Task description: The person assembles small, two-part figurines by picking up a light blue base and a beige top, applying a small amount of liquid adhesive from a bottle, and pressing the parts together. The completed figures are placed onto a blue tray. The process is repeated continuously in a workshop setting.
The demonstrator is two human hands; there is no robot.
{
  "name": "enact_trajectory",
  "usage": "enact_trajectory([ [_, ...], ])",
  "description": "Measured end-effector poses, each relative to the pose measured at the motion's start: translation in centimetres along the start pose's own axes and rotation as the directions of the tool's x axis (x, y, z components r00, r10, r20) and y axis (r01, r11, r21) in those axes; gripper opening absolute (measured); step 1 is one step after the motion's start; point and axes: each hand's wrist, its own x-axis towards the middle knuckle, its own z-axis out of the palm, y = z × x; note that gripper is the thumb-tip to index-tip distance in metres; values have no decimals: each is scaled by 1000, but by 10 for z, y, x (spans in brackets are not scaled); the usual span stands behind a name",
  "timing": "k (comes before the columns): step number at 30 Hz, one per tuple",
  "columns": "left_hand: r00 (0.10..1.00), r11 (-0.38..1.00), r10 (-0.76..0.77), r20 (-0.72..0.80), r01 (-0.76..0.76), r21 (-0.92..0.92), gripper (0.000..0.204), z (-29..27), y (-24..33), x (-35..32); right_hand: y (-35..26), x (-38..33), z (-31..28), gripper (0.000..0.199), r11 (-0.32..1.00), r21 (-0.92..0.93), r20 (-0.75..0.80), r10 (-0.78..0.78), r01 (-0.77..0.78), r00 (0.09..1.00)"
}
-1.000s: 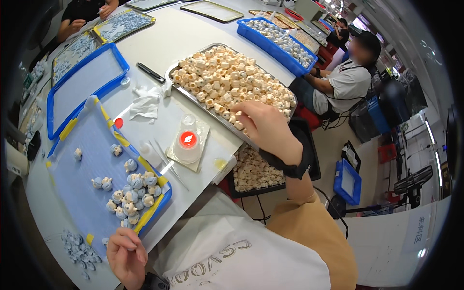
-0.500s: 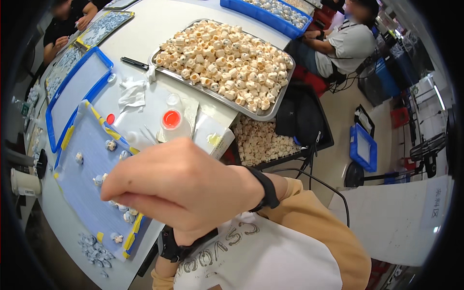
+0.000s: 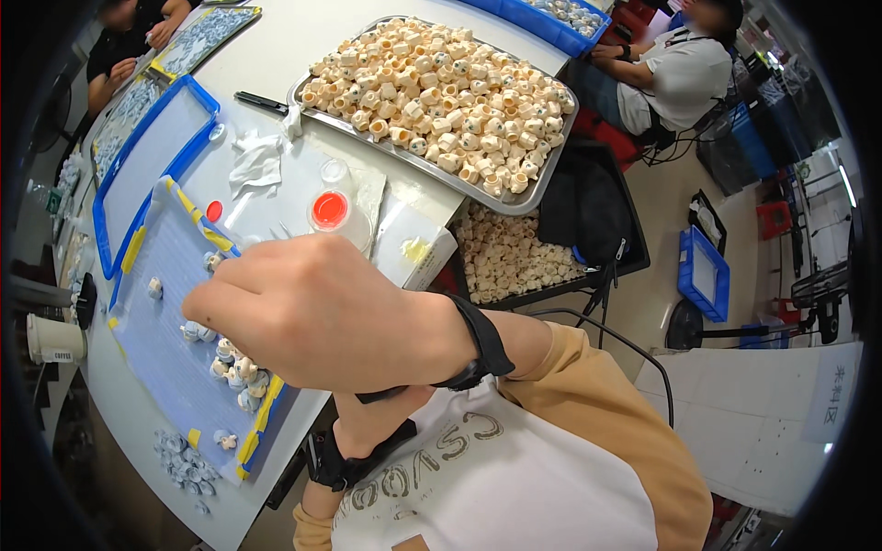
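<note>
My right hand reaches across to the left, fingers curled, over a blue mat tray with yellow tape. Its fingertips are close to a small white piece; from the back of the hand I cannot see whether it holds anything. More small white pieces lie in a cluster under the hand. My left hand is hidden behind my right forearm; only its wrist with a black band shows. A metal tray full of cream ring-shaped pieces sits at the far side.
A red-lidded cup, crumpled tissue, black tool and white box lie between the trays. An empty blue tray sits left. A black crate of pieces stands below the table. One person sits right, another far left.
My right hand left the metal tray and swung back left over the blue mat tray. My left hand, earlier at the near table edge, is now hidden under my right arm.
</note>
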Motion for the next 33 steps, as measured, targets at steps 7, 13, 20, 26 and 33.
enact_trajectory([
  [7, 996, 1000, 13, 83, -15, 19, 30, -4, 1, 2, -4, 1, -6, 12, 999, 5, 92, 41, -41, 995],
  [13, 971, 975, 144, 190, -172, 142, 32, -7, 8, 4, -8, 4, -8, 14, 997, 41, 34, 60, -61, 998],
  [20, 953, 962, 185, 241, -226, 153, 34, -3, 6, 8, -8, 0, -12, 12, 971, 177, 39, 155, -160, 987],
  [26, 964, 981, 111, 241, -144, 128, 35, -14, 6, -2, -20, -3, -10, 11, 944, 295, 115, 118, -148, 986],
  [33, 950, 999, 40, 311, -42, 0, 37, -13, -5, -1, -16, -16, -15, 11, 932, 339, 143, 82, -127, 986],
])
